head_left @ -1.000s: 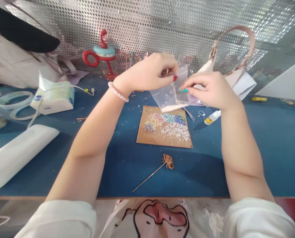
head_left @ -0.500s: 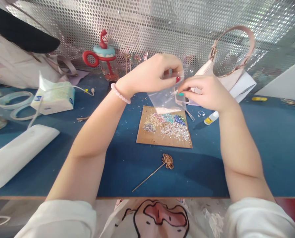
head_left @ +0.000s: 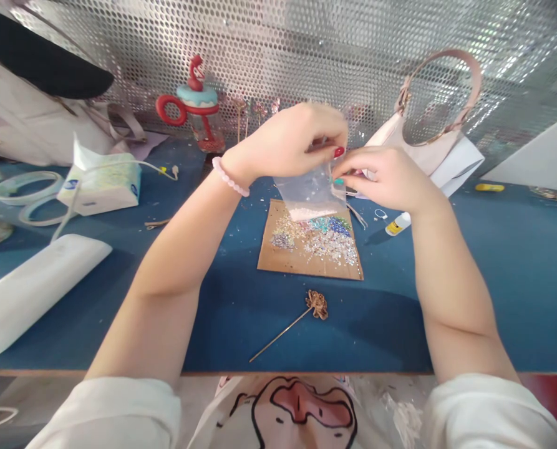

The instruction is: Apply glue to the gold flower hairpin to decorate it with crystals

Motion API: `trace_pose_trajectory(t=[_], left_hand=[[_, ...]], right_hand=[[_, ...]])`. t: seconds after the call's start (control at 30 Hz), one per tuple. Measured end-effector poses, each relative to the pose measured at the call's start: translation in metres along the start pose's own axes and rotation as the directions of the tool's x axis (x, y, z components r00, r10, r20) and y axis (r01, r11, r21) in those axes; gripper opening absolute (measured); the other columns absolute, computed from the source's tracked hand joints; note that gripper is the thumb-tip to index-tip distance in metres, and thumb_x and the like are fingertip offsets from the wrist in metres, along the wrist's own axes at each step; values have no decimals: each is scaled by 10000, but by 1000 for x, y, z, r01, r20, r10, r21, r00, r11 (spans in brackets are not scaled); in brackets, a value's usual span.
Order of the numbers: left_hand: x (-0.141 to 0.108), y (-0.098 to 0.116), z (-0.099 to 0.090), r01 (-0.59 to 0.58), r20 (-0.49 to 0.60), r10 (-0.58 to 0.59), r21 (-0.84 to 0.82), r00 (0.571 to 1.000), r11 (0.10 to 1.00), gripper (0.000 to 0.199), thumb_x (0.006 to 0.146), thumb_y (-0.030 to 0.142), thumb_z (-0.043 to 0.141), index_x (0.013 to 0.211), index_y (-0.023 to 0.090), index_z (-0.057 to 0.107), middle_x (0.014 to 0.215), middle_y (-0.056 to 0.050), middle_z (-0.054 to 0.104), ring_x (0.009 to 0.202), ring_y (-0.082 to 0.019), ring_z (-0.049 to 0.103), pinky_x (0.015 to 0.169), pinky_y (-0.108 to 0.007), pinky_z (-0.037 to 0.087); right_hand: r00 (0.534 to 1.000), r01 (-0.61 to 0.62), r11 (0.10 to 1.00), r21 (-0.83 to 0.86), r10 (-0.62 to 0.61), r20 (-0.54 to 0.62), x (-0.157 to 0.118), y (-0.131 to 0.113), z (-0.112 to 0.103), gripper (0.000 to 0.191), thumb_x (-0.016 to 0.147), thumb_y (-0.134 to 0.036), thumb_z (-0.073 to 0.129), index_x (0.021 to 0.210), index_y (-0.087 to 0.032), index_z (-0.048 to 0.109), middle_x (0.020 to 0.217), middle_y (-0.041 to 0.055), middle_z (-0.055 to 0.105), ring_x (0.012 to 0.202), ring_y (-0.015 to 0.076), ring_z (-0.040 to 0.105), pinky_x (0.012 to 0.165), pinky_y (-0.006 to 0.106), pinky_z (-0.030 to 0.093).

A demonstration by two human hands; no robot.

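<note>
A clear plastic bag (head_left: pixel 310 193) with pale pink bits along its bottom hangs between my hands. My left hand (head_left: pixel 301 140) is closed on the bag's upper edge, its fingertips pinched. At the bag's right side, my right hand (head_left: pixel 383 174) pinches it between thumb and fingers. Just below lies a cardboard piece (head_left: pixel 282 260) spread with small rhinestones (head_left: pixel 329 246) in white, blue, green and yellowish heaps. Nearer to me, a gold metal flower on a thin stem (head_left: pixel 316 305) rests on the blue table.
A small glue bottle (head_left: pixel 397 224) and tweezers (head_left: pixel 357 215) lie right of the cardboard. Left are a tissue pack (head_left: pixel 105 187), tape rolls (head_left: pixel 28 189) and a long white device (head_left: pixel 39 293). Behind stand a red-handled cup (head_left: pixel 203 115), a pale handbag (head_left: pixel 423 153) and a perforated metal panel (head_left: pixel 278 50).
The bag has shifted slightly left and down, its lower edge now over more of the cardboard. My right hand has moved slightly left and down with it.
</note>
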State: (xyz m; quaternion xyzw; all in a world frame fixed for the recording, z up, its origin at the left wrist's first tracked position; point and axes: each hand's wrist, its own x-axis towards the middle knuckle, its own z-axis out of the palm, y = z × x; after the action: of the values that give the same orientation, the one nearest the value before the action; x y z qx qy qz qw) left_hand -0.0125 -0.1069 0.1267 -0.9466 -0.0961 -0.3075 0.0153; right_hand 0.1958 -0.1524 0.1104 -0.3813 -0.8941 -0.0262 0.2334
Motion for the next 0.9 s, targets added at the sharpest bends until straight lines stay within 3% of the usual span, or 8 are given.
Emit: trace_pose_trajectory(t=[0.17, 0.27, 0.43, 0.8, 0.9], left_hand=[[-1, 0, 0, 97, 14, -97, -6, 995, 995, 215, 874, 207, 421, 841, 194, 633, 744, -19, 568, 669, -156, 464, 635, -299, 375], [-1, 1, 1, 131, 26, -132, 20, 991, 991, 221, 893, 267, 423, 814, 201, 618, 677, -2, 533, 601, -145, 417, 590, -297, 331], [1, 3, 3, 150, 14, -153, 122, 988, 981, 232, 889, 271, 407, 748, 226, 585, 647, -12, 547, 590, -172, 461, 580, -314, 304], [-1, 1, -2, 201, 24, -204, 86, 979, 976, 328, 939, 373, 365, 932, 215, 652, 724, -13, 567, 654, -156, 449, 634, -323, 362], [-2, -5, -1, 192, 28, -196, 93, 980, 977, 330, 938, 383, 359, 858, 215, 632, 701, -11, 571, 640, -156, 464, 623, -313, 369]], right_hand=[[1000, -12, 1000, 2, 12, -7, 0, -1, -2, 154, 865, -263, 547, 893, -279, 698, 918, 8, 710, 856, 220, 654, 798, 390, 505], [1000, -13, 1000, -5, 13, -14, 0, -1, -1, 148, 862, -260, 556, 894, -277, 699, 908, 11, 707, 833, 218, 649, 789, 387, 499], [1000, -14, 1000, -19, 14, -2, -1, 0, 1, 151, 852, -247, 558, 892, -271, 701, 873, 11, 698, 782, 211, 640, 758, 380, 483], [1000, 3, 1000, -19, -4, -28, -2, -3, -7, 146, 874, -234, 546, 852, -279, 684, 896, 4, 707, 841, 215, 649, 793, 383, 496], [999, 4, 1000, -19, -4, -37, -3, -4, -11, 147, 881, -219, 544, 850, -270, 677, 906, 9, 707, 861, 210, 649, 805, 374, 504]])
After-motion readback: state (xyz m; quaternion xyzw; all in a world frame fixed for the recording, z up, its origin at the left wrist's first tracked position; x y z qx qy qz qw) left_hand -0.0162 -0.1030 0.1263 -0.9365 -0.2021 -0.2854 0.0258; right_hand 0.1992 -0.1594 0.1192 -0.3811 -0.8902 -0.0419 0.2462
